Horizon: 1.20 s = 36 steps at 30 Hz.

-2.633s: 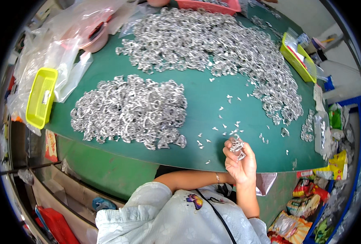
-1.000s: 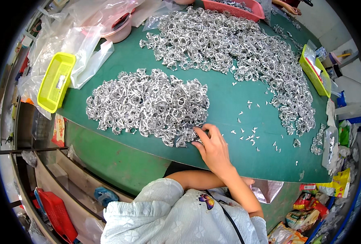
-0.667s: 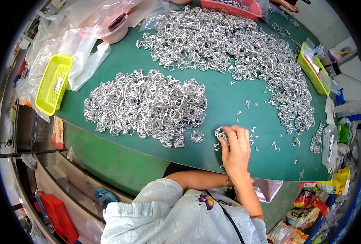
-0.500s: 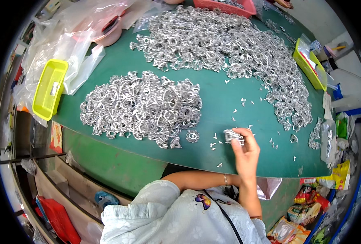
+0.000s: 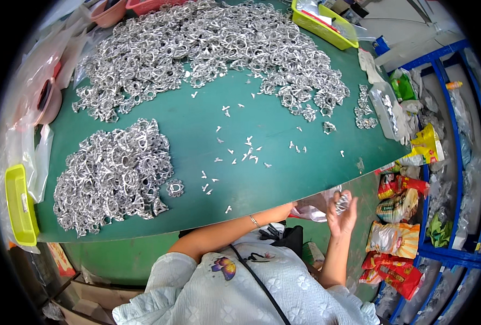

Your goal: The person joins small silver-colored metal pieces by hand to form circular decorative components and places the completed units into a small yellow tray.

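Observation:
My right hand (image 5: 343, 218) is off the table's front edge, thumb and fingers closed on a silver openwork metal piece (image 5: 342, 203). Beside it, below the edge, hangs a pale pinkish plastic bag (image 5: 315, 210). My left hand (image 5: 286, 210) reaches to the bag's left side from under a braceleted wrist; its fingers are hidden. Small silver Y-shaped bits (image 5: 248, 153) lie scattered over the green table (image 5: 283, 187). One flower-shaped metal ring (image 5: 175, 188) lies alone next to the smaller heap of silver metal pieces (image 5: 115, 176).
A larger heap of metal pieces (image 5: 208, 40) spreads across the far side. Yellow-green baskets stand at the left (image 5: 21, 206) and far right (image 5: 327, 24). A clear plastic box (image 5: 385, 111) sits at the right edge. Blue shelving (image 5: 457, 135) and coloured packages (image 5: 396, 242) are beyond.
My view has turned rightward. My right hand has moved from above the table to past its front edge beside the bag, still gripping a metal piece. My left hand has come into view at the bag.

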Available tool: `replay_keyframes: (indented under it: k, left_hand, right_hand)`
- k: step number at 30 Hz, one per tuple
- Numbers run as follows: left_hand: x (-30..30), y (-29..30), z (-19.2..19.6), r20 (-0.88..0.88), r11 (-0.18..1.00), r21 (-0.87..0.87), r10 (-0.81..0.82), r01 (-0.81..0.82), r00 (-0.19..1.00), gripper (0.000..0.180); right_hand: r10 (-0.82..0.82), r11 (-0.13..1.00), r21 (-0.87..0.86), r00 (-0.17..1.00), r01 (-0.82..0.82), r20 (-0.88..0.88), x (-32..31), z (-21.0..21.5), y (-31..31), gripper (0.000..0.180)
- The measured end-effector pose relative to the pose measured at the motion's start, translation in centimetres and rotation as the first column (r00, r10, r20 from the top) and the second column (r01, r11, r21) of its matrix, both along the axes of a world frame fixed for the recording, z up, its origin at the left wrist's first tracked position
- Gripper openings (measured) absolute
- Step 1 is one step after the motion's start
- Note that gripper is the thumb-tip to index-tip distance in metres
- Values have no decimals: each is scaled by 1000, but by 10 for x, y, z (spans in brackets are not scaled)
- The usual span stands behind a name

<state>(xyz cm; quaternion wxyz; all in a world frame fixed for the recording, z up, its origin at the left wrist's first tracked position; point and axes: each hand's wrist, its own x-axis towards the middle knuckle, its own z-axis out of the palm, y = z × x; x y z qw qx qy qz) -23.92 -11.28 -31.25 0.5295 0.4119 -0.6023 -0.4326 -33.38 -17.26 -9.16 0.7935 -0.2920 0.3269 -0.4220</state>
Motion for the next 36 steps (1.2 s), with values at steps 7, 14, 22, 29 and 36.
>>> replay_keyframes:
  k: [7, 14, 22, 29, 36]
  left_hand:
    - [29, 8, 55, 205, 938, 322, -199, 126, 958, 27]
    - [28, 11, 46, 251, 979, 203, -45, -7, 967, 11]
    - [9, 10, 13, 190, 998, 6, 60, -62, 980, 14]
    - [7, 12, 15, 122, 997, 4, 80, -81, 989, 15]
    - [15, 7, 27, 159, 971, 235, -93, 54, 983, 17]
  right_hand:
    - [-302, 760, -297, 91, -579, -949, -54, -122, -4, 55]
    - [92, 725, -100, 239, -682, -967, -13, -62, 9, 18]
    - [86, 865, -145, 426, -481, -901, -71, -120, 72, 27]
    - [136, 989, 95, 425, -116, -895, -85, -162, 85, 62]
    - [192, 978, 140, 389, -157, -901, -102, -183, 78, 68]
